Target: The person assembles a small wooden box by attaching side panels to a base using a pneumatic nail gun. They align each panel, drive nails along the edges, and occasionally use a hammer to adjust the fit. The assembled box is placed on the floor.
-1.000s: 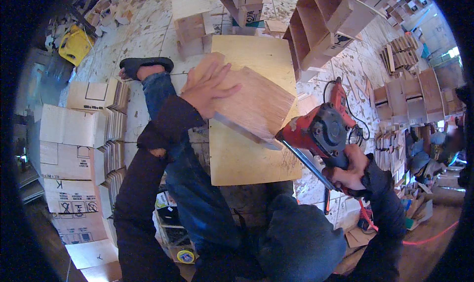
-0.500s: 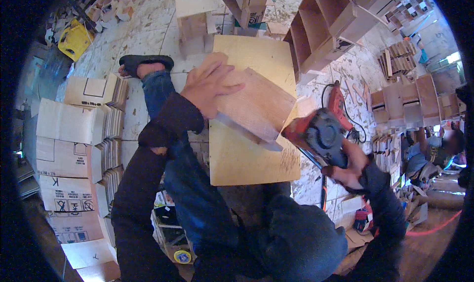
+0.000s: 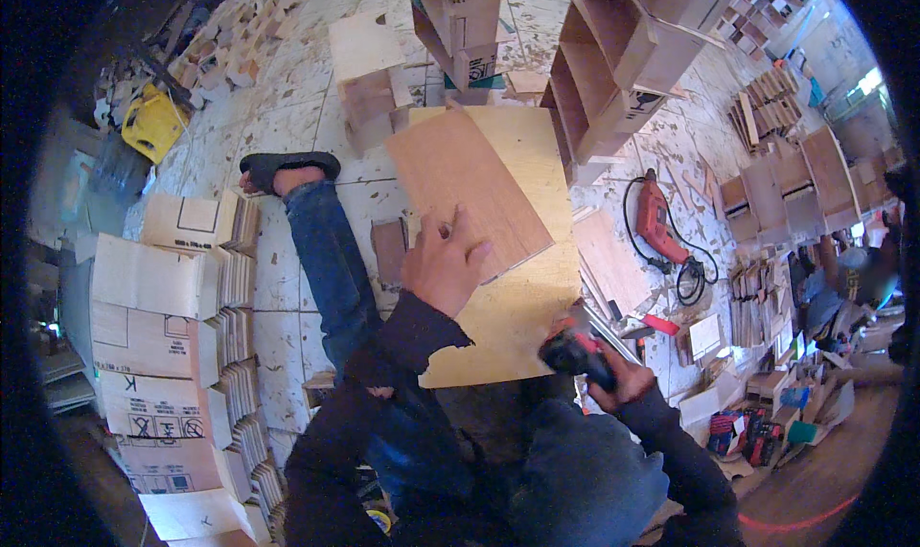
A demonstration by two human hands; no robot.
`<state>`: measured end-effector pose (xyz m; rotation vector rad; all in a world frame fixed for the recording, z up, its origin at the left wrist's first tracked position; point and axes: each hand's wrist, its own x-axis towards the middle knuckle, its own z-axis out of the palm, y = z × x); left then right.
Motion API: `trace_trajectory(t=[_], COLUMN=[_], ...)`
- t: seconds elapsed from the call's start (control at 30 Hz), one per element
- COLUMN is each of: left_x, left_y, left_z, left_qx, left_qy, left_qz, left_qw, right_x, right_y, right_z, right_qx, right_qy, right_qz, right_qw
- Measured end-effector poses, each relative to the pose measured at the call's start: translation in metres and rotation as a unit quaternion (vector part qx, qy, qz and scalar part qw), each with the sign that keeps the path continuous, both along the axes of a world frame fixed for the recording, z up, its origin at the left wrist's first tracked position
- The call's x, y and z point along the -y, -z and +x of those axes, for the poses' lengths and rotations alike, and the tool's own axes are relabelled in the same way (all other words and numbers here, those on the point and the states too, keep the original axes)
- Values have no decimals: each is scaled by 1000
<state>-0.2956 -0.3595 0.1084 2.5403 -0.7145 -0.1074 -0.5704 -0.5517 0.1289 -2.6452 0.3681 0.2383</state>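
Note:
A brown wooden panel [image 3: 471,188], part of a small box whose underside is hidden, lies at an angle on the pale yellow board [image 3: 522,331] before me. My left hand [image 3: 446,264] is at its near left edge, fingers apart and partly bent over the surface; I cannot tell how firmly they touch. My right hand [image 3: 623,379] is closed around the handle of a red and black nail gun [image 3: 572,349]. The tool is above the board's near right corner, apart from the panel. Its nose is hidden.
A red corded drill [image 3: 656,223] lies on the tiled floor at right. Open wooden shelf boxes [image 3: 613,58] stand at the far side. Stacked cartons [image 3: 144,327] line the left, with a yellow plastic object [image 3: 153,124] beyond. Red-black tools [image 3: 743,434] lie at lower right.
My right hand has drawn the nail gun back from the box, nearer to me. The box has turned, its broad panel now facing up, and my left hand has moved to its near edge.

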Motion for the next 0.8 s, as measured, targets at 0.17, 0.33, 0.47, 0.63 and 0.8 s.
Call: trace_trajectory(t=[0.17,0.33,0.47,0.63,0.8], left_x=[-3,-6,-6,-2,1], left_y=[8,14,24,30,27], left_z=[-2,-27,-46,-47,-52], left_qx=[-8,82,87,116,157], left_qy=[16,16,23,47,56], left_qz=[-112,-163,-223,-243,-189], left_qw=[994,983,971,962,968], right_x=[-7,-16,-22,-14,-8], right_y=[44,83,85,55,58], right_z=[5,20,27,69,155], right_qx=[-3,85,125,164,404], right_qy=[-115,-130,-117,12,122], right_qz=[-87,-127,-131,32,81], right_qw=[990,980,977,986,903])
